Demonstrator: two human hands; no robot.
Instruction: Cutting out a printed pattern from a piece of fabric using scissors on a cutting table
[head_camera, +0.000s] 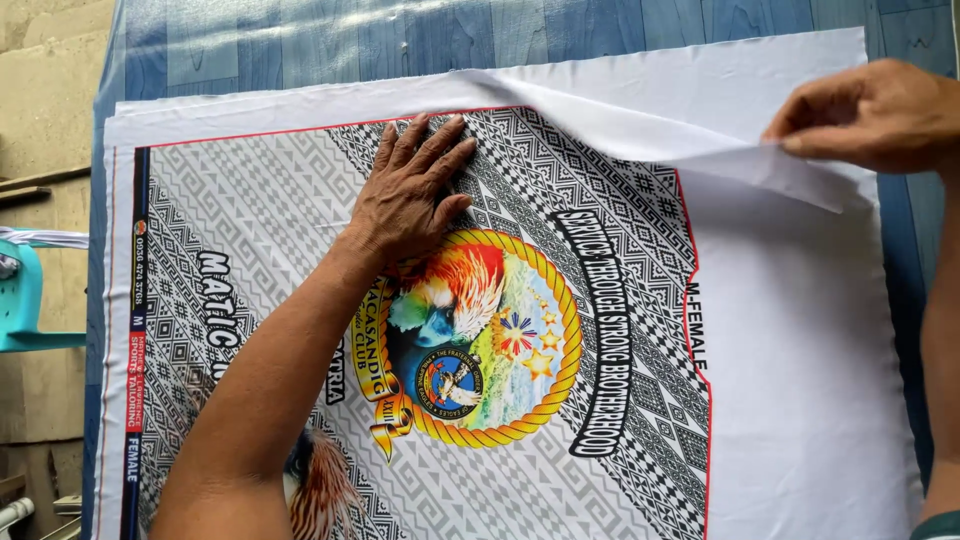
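Note:
A large white cloth (800, 380) lies flat on a blue surface. It is printed with a grey and black geometric pattern (250, 210), a red outline and a round gold-rimmed emblem (480, 345) showing a colourful bird. My left hand (410, 190) presses palm down on the pattern just above the emblem, fingers spread. My right hand (875, 115) pinches the edge of a thin white sheet (650, 125) at the upper right and holds it lifted and folded back over the print.
The blue wood-grain surface (400, 40) shows beyond the cloth's far edge. A teal plastic object (25, 300) stands at the left, beside a beige floor (45, 120). A dark printed strip (135, 330) runs along the cloth's left edge.

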